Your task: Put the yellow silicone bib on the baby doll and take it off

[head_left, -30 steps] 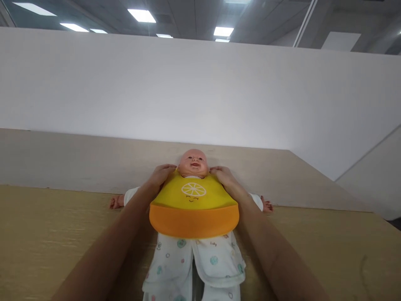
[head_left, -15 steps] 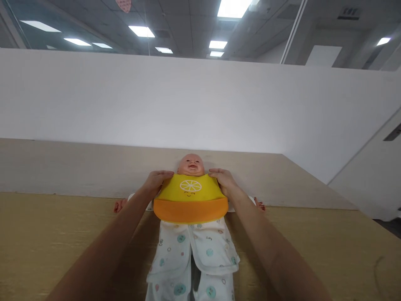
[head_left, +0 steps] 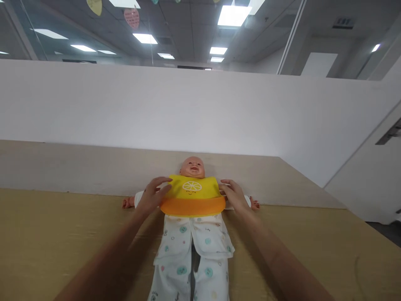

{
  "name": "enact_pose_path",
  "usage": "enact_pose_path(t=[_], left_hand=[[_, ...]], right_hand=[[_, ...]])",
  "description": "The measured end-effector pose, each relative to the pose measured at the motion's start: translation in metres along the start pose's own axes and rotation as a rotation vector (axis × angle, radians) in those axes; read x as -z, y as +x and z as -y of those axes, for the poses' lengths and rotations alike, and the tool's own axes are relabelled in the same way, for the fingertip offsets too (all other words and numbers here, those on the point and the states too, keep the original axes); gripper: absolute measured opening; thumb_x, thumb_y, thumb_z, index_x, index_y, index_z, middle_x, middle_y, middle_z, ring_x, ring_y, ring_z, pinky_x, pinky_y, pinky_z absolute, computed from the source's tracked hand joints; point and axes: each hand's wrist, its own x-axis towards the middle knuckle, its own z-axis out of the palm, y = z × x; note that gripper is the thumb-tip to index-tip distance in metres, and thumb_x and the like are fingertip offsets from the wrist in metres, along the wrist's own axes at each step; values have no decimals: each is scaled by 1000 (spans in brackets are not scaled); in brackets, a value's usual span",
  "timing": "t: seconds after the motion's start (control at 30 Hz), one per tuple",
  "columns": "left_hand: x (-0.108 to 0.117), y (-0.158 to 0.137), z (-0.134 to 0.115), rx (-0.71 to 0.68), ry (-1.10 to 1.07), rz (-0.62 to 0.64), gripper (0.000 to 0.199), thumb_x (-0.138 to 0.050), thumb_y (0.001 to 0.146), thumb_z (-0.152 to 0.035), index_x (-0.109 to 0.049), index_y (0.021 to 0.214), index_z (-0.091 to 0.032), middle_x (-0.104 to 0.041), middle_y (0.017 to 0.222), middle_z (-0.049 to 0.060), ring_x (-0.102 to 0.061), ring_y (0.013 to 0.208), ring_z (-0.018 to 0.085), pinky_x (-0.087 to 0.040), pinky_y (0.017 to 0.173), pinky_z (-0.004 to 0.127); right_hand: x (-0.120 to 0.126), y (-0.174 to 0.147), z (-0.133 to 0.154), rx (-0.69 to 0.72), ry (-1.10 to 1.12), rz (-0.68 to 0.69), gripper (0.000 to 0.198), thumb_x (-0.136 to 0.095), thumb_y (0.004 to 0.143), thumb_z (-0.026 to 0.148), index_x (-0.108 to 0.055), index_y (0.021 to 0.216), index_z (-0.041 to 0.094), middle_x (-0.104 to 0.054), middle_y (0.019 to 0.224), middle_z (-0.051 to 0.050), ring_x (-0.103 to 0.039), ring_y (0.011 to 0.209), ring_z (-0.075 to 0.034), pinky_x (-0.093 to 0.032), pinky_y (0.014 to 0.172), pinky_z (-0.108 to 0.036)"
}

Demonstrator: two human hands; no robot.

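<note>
A baby doll (head_left: 191, 167) lies on its back in the middle of the head view, arms stretched out to both sides. Over its chest is a yellow bib (head_left: 177, 190) with a white citrus slice and a smiling face printed on it; an orange pocket (head_left: 192, 207) runs along the bottom. White patterned clothes (head_left: 208, 242) cover the doll's legs. At the bib's left edge my left hand (head_left: 154, 195) has its fingers spread, the tips at the yellow part. My right hand (head_left: 234, 195) is likewise open beside the opposite edge. Whether the fingertips touch the bib is unclear.
The doll rests on a tan surface (head_left: 78, 238), with a pale beige strip (head_left: 78, 167) behind its head. A white wall (head_left: 200, 108) rises beyond, topped by glass panels. To the far right is a white door with a handle (head_left: 388, 134).
Both hands have loosened from the bib's upper corners, the fingers now spread beside its edges. The bib lies lower and flatter on the chest. The view has tilted up slightly.
</note>
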Motion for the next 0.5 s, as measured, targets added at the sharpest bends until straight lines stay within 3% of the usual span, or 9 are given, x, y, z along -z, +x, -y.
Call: enact_pose_path(t=[0.1,0.2,0.37,0.5], left_hand=[[9,-31,-1,-187,158,156,42,-62,71,-52,-69,104,-26,-45,138,6,-40,128,27,-29,110,43],[12,-51,-3,-287,281,267,45,-65,71,-54,-68,109,-30,-38,143,6,-34,132,29,-27,111,45],[5,-55,-10,-381,368,210,39,-56,80,-52,-70,108,-28,-45,136,9,-40,126,28,-32,108,46],[-2,-55,-12,-390,358,148,39,-58,78,-50,-70,106,-26,-50,131,10,-44,123,28,-34,107,45]], right_hand=[[3,-25,-6,-26,-37,55,61,-49,71,48,-44,126,20,-57,95,-2,-47,60,5,-35,51,-6],[0,-37,-8,-25,-18,90,64,-50,71,46,-42,129,19,-57,90,-1,-41,55,6,-30,47,-6],[-8,-33,-1,13,67,37,56,-46,72,29,-45,126,17,-56,100,-2,-42,57,8,-32,50,-3],[-8,-31,2,20,35,40,53,-45,75,32,-45,126,18,-56,103,-3,-45,59,8,-35,53,-3]])
